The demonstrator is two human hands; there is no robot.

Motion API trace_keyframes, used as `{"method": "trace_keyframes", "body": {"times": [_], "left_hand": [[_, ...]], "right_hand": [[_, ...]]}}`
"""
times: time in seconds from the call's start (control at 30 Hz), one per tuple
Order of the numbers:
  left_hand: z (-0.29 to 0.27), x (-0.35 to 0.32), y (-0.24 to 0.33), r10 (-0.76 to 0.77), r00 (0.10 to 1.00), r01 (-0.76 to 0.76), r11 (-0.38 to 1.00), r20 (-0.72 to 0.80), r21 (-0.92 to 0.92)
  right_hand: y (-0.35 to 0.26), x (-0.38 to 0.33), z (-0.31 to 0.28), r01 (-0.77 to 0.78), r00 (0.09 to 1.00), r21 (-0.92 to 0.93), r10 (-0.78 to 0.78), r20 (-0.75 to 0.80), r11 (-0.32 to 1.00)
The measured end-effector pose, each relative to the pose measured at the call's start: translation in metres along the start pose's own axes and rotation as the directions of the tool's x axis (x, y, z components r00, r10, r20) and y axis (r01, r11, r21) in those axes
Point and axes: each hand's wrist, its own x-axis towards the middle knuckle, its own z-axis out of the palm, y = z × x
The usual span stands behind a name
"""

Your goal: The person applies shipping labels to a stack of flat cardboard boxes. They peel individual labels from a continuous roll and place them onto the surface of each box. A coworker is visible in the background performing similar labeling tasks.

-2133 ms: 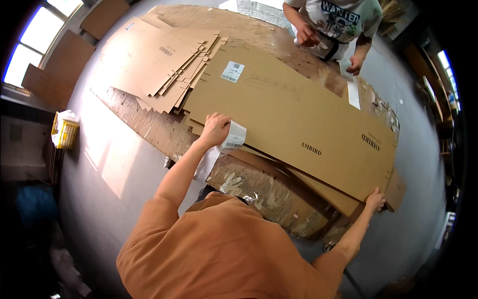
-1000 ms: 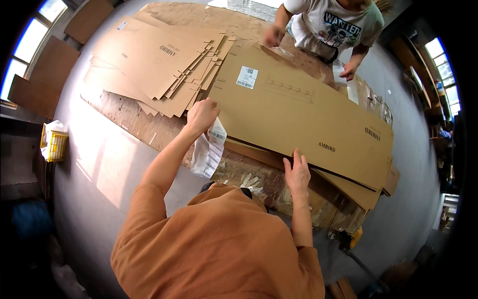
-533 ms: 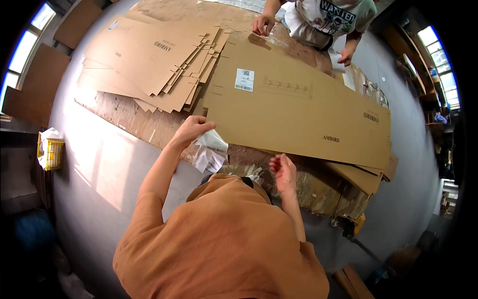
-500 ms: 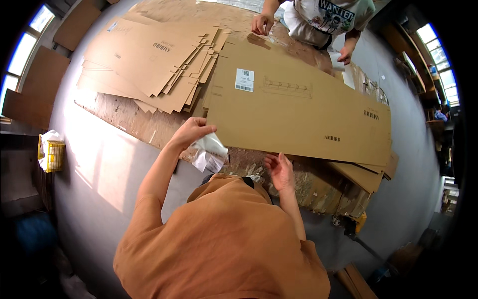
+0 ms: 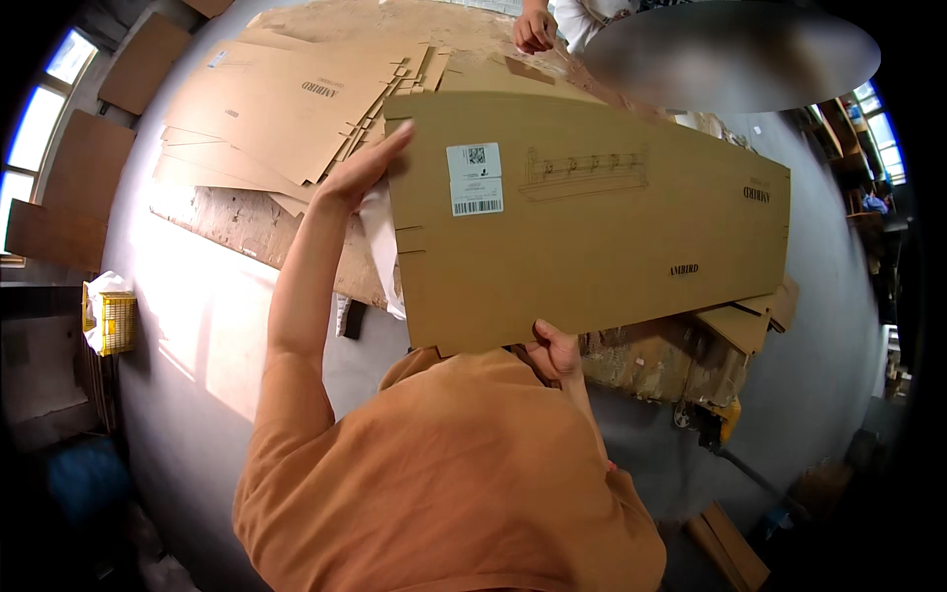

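The right hand (image 5: 555,353) grips the near long edge of the cardboard sheet (image 5: 592,232), held before the chest; the left hand (image 5: 357,178) clasps its left end, a white strip (image 5: 383,242) hanging beneath. Its long axis runs rightward, away from both hands, over the tabletop (image 5: 237,225).

My feed comes from the left fisheye of the head-worn pair. Vantage: above and behind the wearer's orange-brown shirt (image 5: 444,469), pitched steeply down and forward over the bench (image 5: 232,222). Nearest to lens: the shirt, filling the near middle. Next out: cardboard sheet (image 5: 592,232), tilted, printed face toward me. The bench runs on beyond it to the far side. Field very wide: one window (image 5: 28,128) at left, another (image 5: 881,135) at far right. Orientation upright, unmirrored; straight edges bow toward the dark rim.
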Motion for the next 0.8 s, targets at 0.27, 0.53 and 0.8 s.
{"method": "trace_keyframes", "body": {"times": [0.27, 0.53, 0.8], "left_hand": [[0.023, -0.004, 0.019, -0.005, 0.96, 0.081, 0.962, 0.281, -0.26], [0.027, -0.007, 0.012, 0.007, 0.88, 0.215, 0.886, 0.474, -0.412], [0.003, -0.022, 0.02, 0.257, 0.93, -0.194, 0.95, 0.263, -0.244]], "right_hand": [[-0.013, -0.001, -0.029, 0.099, 0.979, -0.089, -0.081, 0.185, 0.991], [-0.015, 0.012, -0.074, 0.206, 0.943, -0.228, -0.13, 0.307, 0.952], [-0.004, 0.028, 0.001, 0.114, 0.982, -0.124, -0.093, 0.161, 0.986]]}}
